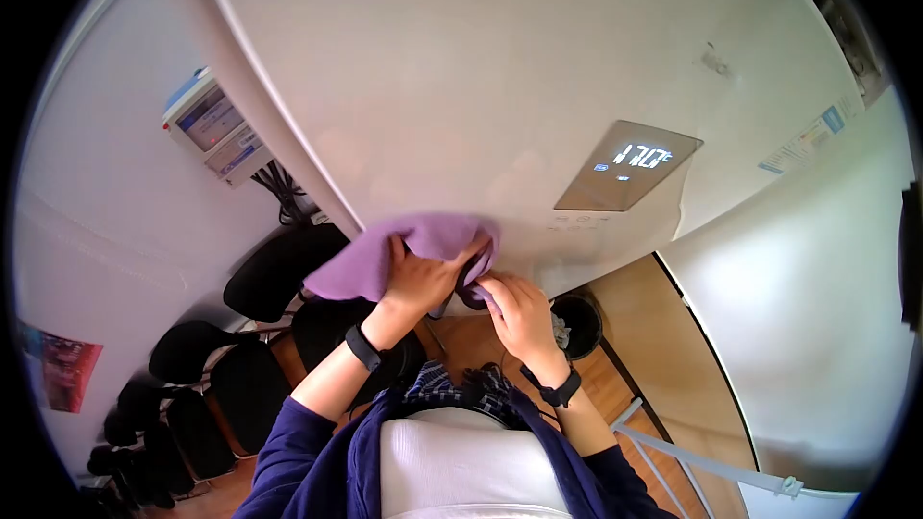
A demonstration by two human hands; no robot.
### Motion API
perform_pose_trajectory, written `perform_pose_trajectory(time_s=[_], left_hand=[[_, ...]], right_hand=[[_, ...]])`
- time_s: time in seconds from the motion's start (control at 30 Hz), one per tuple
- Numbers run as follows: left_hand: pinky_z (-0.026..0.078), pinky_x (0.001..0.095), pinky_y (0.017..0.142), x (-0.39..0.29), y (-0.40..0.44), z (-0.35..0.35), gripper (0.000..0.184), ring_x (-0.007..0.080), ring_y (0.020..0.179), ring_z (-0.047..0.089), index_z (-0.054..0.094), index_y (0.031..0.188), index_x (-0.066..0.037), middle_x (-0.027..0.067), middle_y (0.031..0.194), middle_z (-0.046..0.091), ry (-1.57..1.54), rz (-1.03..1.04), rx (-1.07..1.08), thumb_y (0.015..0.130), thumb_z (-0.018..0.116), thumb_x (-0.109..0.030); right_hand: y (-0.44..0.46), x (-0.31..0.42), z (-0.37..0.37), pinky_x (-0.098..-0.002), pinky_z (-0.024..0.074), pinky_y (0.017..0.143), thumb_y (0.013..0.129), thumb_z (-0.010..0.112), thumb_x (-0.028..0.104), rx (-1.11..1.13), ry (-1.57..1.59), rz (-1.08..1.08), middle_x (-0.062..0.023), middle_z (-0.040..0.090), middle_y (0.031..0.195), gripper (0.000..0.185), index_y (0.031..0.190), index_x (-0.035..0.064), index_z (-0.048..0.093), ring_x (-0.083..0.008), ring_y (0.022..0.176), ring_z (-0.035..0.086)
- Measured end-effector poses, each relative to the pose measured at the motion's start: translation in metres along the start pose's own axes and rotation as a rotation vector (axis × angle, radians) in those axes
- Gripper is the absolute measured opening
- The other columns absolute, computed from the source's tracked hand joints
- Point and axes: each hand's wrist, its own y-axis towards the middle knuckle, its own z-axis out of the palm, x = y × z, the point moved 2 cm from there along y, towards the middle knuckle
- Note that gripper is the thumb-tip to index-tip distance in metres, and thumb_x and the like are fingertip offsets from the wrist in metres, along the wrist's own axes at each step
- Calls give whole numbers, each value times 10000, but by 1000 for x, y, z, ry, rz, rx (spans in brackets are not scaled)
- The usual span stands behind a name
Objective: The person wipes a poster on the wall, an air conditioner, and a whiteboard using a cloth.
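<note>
Item: purple cloth (361,259), one, bunched, at the lower left of the white appliance (461,86), apparently against its front. Long axis: roughly sideways, along the appliance's lower edge, a loose corner reaching out past its left edge

Left hand (420,281): gripping the middle of the cloth, fingertips partly hidden in a fold; the nearer hand to the cloth's bulk, which spreads beyond and to the left of it. Right hand (522,319): thumb and fingers pinched on a darker fold at the cloth's right end, just below the appliance's lower edge; bulk of the cloth off to its left

Fittings: lit display (630,165), on the appliance's front, right of and above both hands; wall box (216,125), left of the appliance; black bin (588,332), below the appliance's lower edge; black chairs (255,394), below and left of the appliance
</note>
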Motion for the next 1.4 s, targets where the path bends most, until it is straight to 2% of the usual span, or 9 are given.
perform_pose_trajectory(time_s=[0.17,0.37,0.47,0.57,0.7,0.87,0.97,1.2,1.4], left_hand=[[224,597,1002,-15,-41,43,529,282,1105,523,465,1358,-225,77,1228,550,79,375,109,843,575,-274],[229,486,1093,-46,-34,33,607,302,1285,403,407,1388,-112,118,1343,477,-494,296,281,826,619,-207],[221,485,1108,-72,-14,34,571,302,1308,395,435,1338,-37,143,1349,472,-616,372,217,811,609,-172],[238,446,1122,-104,19,32,525,316,1332,381,420,1328,0,173,1399,426,-750,454,177,825,524,-108],[314,417,1076,-150,76,10,425,341,1267,428,436,1299,26,194,1346,460,-1436,255,295,922,416,-168],[347,450,1054,-174,111,-6,484,432,1205,459,458,1187,132,295,1245,490,-1063,456,-37,727,573,39],[341,423,1072,-189,113,-4,445,384,1221,476,468,1195,116,265,1251,507,-832,359,-125,767,530,10],[324,353,1086,-196,97,29,514,210,1295,431,377,1357,12,110,1376,464,-48,616,-2,870,471,-125],[285,355,1098,-179,43,83,545,152,1223,475,381,1387,-131,28,1297,530,-168,537,150,855,495,-165]], right_hand=[[-42,-34,-28,-413,443,572,951,534,283,305,128,513,-203,596,730,296,941,-7,594,-364,656,584],[-44,-33,-88,-207,350,667,991,503,321,-416,756,685,50,466,775,376,911,-41,570,-68,713,382],[-36,-21,-107,-189,260,609,995,495,302,-639,967,666,65,430,776,320,984,-1,601,-32,686,283],[-29,-13,-122,-245,357,942,1015,432,254,-686,986,606,-61,574,1086,324,1128,-28,542,-114,1046,508],[-7,-25,-137,-333,321,1038,1012,412,274,-660,635,256,-133,475,1284,426,1294,-44,415,-206,1198,453],[45,-55,-180,-395,441,752,804,608,112,-436,-165,-324,-107,630,985,296,1097,71,597,-331,857,590],[49,-84,-185,-400,435,780,784,619,125,-454,-275,-435,-80,628,992,300,1082,101,601,-298,874,596],[-36,-188,-119,-497,361,888,887,582,272,-688,-215,6,-218,497,1160,467,1245,5,447,-404,1027,474],[-97,-198,-63,-512,370,942,875,618,313,-427,-336,130,-246,505,1226,525,1249,-20,461,-430,1142,467]])
